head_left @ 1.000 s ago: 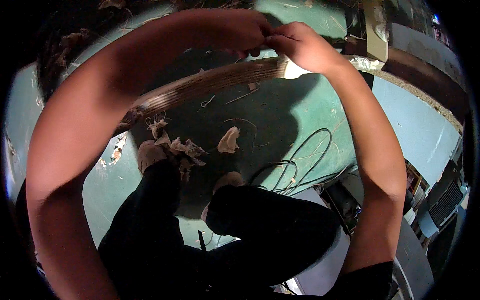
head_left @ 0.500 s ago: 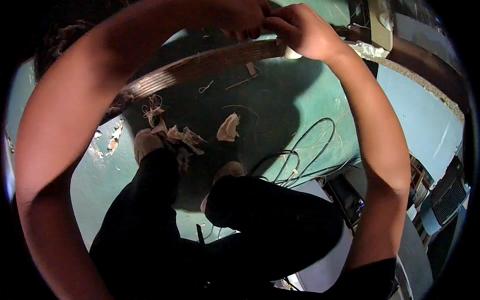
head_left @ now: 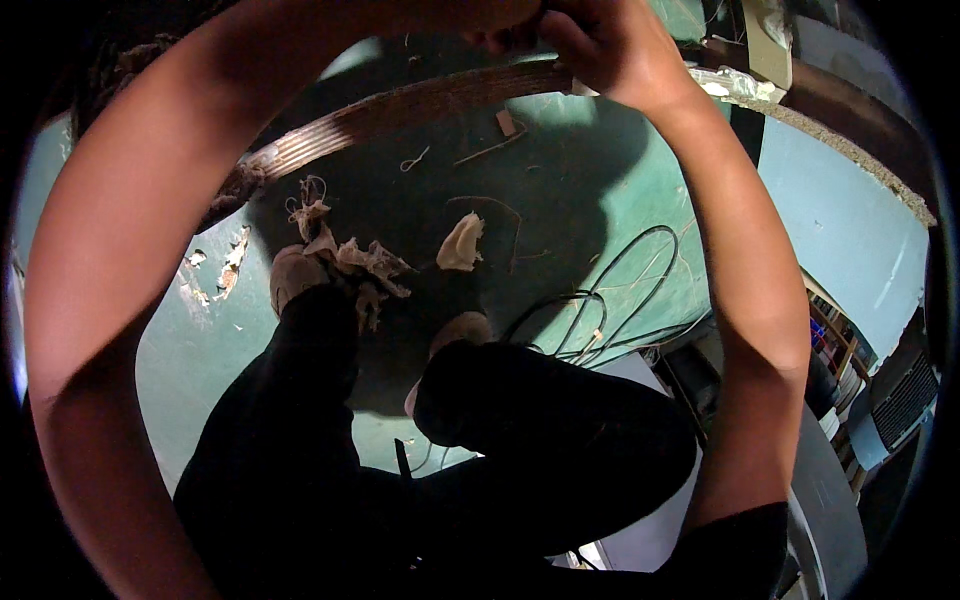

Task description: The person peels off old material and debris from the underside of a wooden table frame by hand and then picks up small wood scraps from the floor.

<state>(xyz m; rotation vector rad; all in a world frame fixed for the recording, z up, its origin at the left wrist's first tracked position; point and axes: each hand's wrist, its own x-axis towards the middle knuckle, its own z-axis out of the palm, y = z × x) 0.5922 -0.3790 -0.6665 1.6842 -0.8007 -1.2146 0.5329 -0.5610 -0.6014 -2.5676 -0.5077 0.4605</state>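
Both my hands meet at the top edge of the view, above a long ribbed strip (head_left: 335,132) that curves across the picture. My left hand (head_left: 512,28) lies in deep shadow with its fingers curled in. Close against it, my right hand (head_left: 612,52) is closed, thumb bent over the fingers. Whatever sits between the fingers is hidden by the hands and the frame edge. A small pale piece (head_left: 583,90) shows just under the right hand, by the strip; whether the hand touches it I cannot tell.
On the green floor (head_left: 560,215) lie torn pale scraps (head_left: 370,262), a cream-coloured scrap (head_left: 461,243) and a looped black cable (head_left: 640,240) near my shoes. A light-blue panel (head_left: 825,215) stands at right. A dark slatted grille (head_left: 903,405) and other clutter are at lower right.
My two hands sit slightly higher in the view, still together and closed. The strip also appears a little higher, as the view has shifted slightly.
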